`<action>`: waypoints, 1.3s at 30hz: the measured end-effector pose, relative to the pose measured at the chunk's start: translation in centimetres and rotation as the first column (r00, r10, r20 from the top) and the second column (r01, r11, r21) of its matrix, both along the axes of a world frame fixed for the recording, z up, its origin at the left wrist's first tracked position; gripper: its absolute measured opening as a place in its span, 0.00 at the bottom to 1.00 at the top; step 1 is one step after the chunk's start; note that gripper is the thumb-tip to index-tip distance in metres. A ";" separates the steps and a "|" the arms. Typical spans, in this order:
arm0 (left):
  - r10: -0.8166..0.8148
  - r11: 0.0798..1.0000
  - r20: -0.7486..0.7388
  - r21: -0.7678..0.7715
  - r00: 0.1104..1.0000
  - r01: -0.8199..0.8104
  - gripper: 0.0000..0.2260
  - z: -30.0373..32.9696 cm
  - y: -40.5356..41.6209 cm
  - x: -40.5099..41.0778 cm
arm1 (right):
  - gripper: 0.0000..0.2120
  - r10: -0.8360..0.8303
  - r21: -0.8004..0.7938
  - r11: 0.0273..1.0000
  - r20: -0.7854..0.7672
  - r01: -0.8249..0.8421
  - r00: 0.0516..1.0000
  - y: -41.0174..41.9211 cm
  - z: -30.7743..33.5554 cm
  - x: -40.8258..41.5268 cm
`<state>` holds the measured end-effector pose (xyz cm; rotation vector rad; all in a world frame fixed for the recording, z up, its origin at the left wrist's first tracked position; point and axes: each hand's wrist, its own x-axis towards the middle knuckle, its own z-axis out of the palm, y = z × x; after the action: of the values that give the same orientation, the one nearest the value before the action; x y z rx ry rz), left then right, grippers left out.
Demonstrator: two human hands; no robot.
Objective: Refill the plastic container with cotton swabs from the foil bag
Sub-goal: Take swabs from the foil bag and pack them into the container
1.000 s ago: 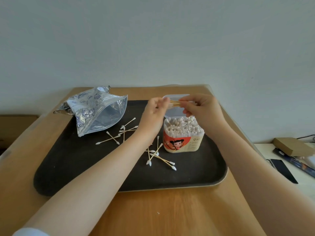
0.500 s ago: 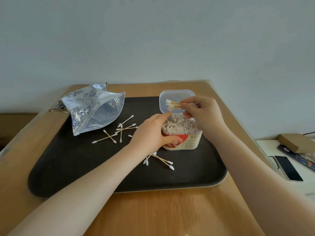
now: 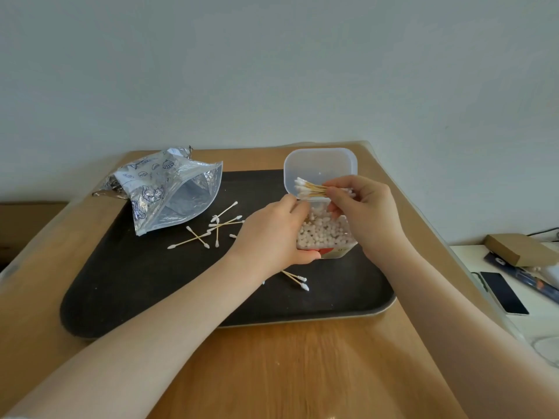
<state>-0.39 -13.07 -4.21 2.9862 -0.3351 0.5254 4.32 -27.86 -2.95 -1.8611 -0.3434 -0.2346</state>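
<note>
Plastic container [image 3: 338, 247] holds cotton swabs [image 3: 322, 234].

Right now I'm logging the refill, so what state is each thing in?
Container: open, nearly full of swabs, standing on the tray.
Lid: flipped up.
Bag: open, lying on its side.
Bundle: pinched by the right hand over the container.
Left hand: grips the container.
Loose swabs: scattered on the tray.

Bench [image 3: 302, 373] smooth wood; tray [image 3: 136, 282] matt black; bag [image 3: 169, 195] crinkled shiny foil; container [image 3: 338, 251] clear plastic; wooden-stemmed swabs [image 3: 311, 189]
</note>
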 end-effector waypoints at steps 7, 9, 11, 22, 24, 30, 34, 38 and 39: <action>0.024 0.999 -0.010 0.039 1.000 -0.023 0.33 0.0 -0.5 -0.5 | 0.07 -0.047 0.037 0.998 0.011 0.047 0.999 -0.1 -0.6 -1.4; 0.003 0.999 -0.020 -0.034 1.000 -0.004 0.34 -0.3 -0.3 -1.0 | 0.06 -0.039 -0.010 0.999 0.027 0.039 0.999 -0.5 -0.4 -1.8; -0.013 0.994 -0.010 -0.104 1.000 0.011 0.34 -0.9 -0.2 -1.7 | 0.05 -0.012 -0.073 0.997 0.050 0.016 0.999 -1.1 -0.2 -2.1; -0.003 0.977 0.064 -0.211 0.998 0.016 0.31 -1.9 -0.8 -2.9 | 0.08 0.082 -0.591 0.801 0.265 0.094 0.961 -0.1 1.4 -2.1; -0.009 0.969 0.074 -0.245 0.997 0.026 0.31 -1.9 -0.8 -2.7 | 0.09 0.049 -0.664 0.727 0.305 0.176 0.951 1.1 1.2 -2.3; 0.026 0.871 0.015 -0.491 1.000 -0.015 0.35 -1.9 -0.9 -2.4 | 0.16 0.252 -0.836 0.533 0.303 0.129 0.919 2.9 -0.4 -3.5; 0.027 0.792 -0.040 -0.609 0.999 -0.046 0.41 -2.3 -0.5 -1.1 | 0.26 0.279 -0.888 0.453 0.223 0.076 0.934 3.1 -0.8 -2.7; -0.076 0.713 -0.165 -0.698 0.983 -0.062 0.46 -2.9 0.3 -0.6 | 0.29 0.367 -0.947 0.311 0.035 -0.087 0.930 3.0 -0.7 -1.3; -0.104 0.692 -0.196 -0.718 0.975 -0.070 0.46 -2.9 0.6 -0.5 | 0.29 0.387 -0.947 0.303 0.015 -0.111 0.922 2.9 -0.6 -1.0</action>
<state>-0.93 -12.47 -7.13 2.2199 -0.0914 0.2260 3.36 -24.98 -3.58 -2.9083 -1.1526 -0.0070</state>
